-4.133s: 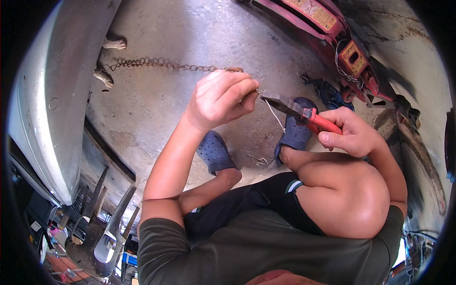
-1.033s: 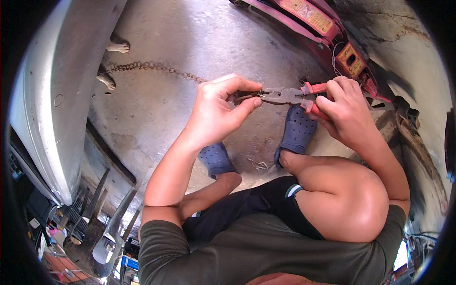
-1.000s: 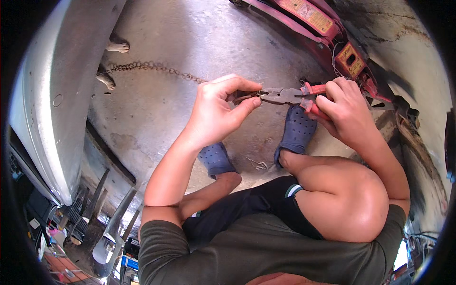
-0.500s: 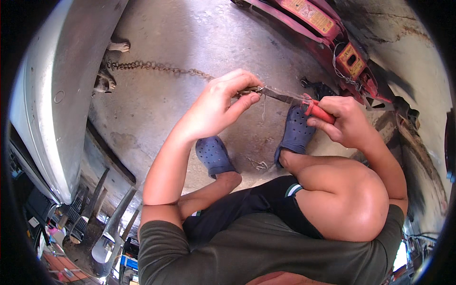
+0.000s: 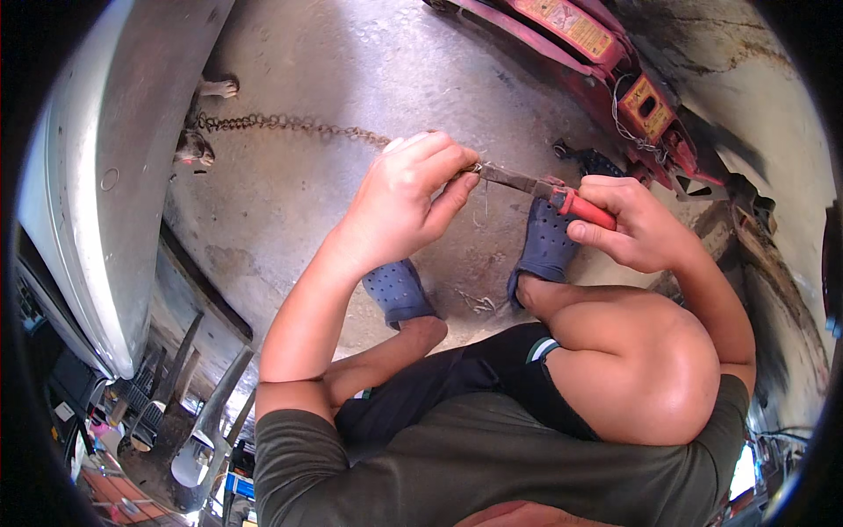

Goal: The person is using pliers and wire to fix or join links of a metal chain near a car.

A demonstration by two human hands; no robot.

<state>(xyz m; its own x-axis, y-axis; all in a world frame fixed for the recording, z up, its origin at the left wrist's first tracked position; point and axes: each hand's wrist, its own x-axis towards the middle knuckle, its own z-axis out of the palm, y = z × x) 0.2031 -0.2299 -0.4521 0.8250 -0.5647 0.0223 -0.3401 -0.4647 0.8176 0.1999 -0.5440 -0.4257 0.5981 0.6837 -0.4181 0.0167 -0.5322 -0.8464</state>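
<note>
My left hand pinches the near end of a rusty chain, which runs left across the floor. A bit of thin wire shows at its fingertips. My right hand is closed round red-handled pliers. Their long dark jaws point left and meet the wire at my left fingertips. Whether the jaws grip the wire is too small to tell. My left fingers cover most of the chain's end.
An animal's paws rest by the chain's far end, beside a silver car panel. A red floor jack stands at the upper right near the wall. My blue clogs are below my hands. A black strap-like thing lies behind the right clog.
My left hand has turned slightly, hiding more of the chain's end. The pliers have rolled a little in my right hand and shifted slightly. The paws have barely moved.
</note>
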